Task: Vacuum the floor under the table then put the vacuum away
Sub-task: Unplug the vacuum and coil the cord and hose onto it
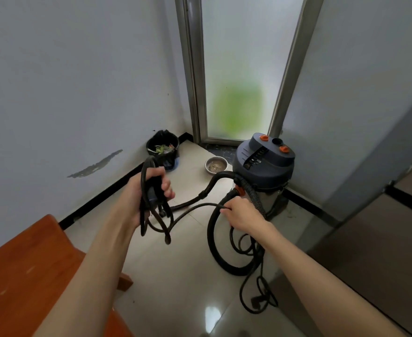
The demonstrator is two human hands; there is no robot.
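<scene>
1. While the vacuum stands on the tiled floor in the corner by the frosted glass door, its hose loops down in front of it.
2. Left hand has its grip clamped round a coiled bundle of black power cord.
3. Right hand pinches a strand of that cord beside the vacuum.
4. Near the wall sit a trash bin and a metal bowl; a wooden worktop fills the lower left.

One wide-angle head camera looks forward and steeply down from standing height toward the room's corner, close above both forearms, with the vacuum ahead and slightly right of centre.
</scene>
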